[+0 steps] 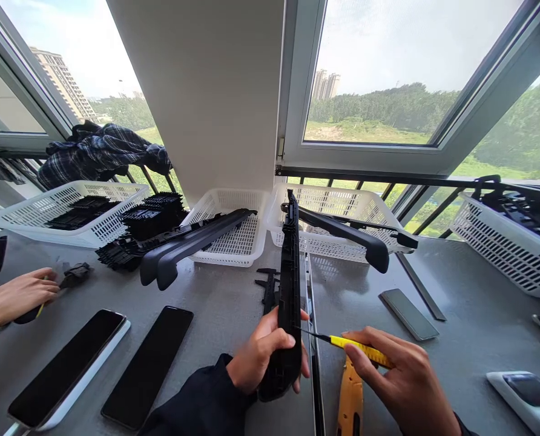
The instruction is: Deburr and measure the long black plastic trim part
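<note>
Head view: the left hand (263,351), bottom centre of the frame, is wrapped around the lower end of a long black plastic part (290,278), which runs up the middle of the frame. The right hand (406,378), lower right, has its fingers closed on a yellow-handled tool (361,350), and the thin tip is right at the part's edge (can't tell if it's actually touching). Just below that there's an orange tool (350,396) lying on the grey table (224,303).

A black caliper (267,289) sits just left of the part. Two phones lie lower left, a thicker one (72,363) and a slim black one (149,363). More black handles (201,245) lean on the middle white basket (227,257). Far left, somebody else's hand (22,297) is on something dark, too hidden to make out.
</note>
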A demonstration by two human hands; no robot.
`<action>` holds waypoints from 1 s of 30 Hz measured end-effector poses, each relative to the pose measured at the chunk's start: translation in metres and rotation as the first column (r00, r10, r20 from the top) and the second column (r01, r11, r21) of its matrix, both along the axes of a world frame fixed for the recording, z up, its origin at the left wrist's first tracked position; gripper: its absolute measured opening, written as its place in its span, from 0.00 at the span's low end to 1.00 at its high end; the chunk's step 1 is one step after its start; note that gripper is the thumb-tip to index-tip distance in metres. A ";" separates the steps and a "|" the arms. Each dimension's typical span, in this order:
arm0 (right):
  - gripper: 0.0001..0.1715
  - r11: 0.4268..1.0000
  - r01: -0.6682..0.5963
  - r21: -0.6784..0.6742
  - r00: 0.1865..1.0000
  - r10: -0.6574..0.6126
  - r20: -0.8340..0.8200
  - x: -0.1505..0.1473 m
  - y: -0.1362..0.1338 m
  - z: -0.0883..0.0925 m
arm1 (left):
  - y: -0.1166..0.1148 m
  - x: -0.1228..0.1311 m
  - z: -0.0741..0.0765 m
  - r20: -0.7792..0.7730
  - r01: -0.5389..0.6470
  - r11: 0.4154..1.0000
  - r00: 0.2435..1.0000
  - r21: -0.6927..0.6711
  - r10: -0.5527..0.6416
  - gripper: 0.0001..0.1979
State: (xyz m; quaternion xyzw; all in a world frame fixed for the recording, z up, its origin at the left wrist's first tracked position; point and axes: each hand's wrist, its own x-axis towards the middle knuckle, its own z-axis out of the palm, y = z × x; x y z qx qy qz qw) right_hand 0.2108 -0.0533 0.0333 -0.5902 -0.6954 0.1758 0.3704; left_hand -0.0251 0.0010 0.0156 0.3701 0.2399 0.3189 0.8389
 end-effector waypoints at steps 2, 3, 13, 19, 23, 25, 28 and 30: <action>0.21 0.997 0.061 0.043 0.998 -0.060 -0.019 0.001 0.000 -0.001 | -0.002 0.002 0.002 -0.029 0.028 0.999 0.999 0.016 -0.028 0.17; 0.20 0.994 0.095 0.063 0.995 -0.093 -0.030 0.002 0.001 -0.001 | -0.004 0.003 0.003 -0.043 0.051 0.999 0.998 0.015 -0.051 0.16; 0.20 0.941 0.292 0.173 0.956 -0.290 -0.037 0.005 0.001 0.004 | -0.013 0.011 0.006 -0.116 0.188 0.982 0.976 0.014 -0.185 0.24; 0.18 0.950 0.257 0.176 0.966 -0.250 -0.062 0.006 0.000 0.003 | -0.012 0.011 0.008 -0.126 0.180 0.983 0.977 0.042 -0.174 0.22; 0.15 0.966 0.133 0.221 0.990 -0.120 -0.069 0.005 -0.003 -0.001 | -0.014 0.012 0.014 -0.115 0.155 0.986 0.982 0.058 -0.148 0.21; 0.13 0.967 0.050 0.248 0.998 -0.042 -0.036 0.004 -0.003 -0.003 | -0.015 0.012 0.018 -0.110 0.152 0.986 0.983 0.066 -0.144 0.20; 0.13 0.972 0.059 0.228 0.998 -0.053 -0.032 0.002 -0.002 -0.004 | -0.015 0.012 0.021 -0.117 0.155 0.985 0.982 0.074 -0.146 0.19; 0.13 0.972 0.131 0.193 0.991 -0.124 -0.051 0.002 -0.002 -0.004 | -0.014 0.012 0.021 -0.111 0.149 0.985 0.984 0.084 -0.139 0.19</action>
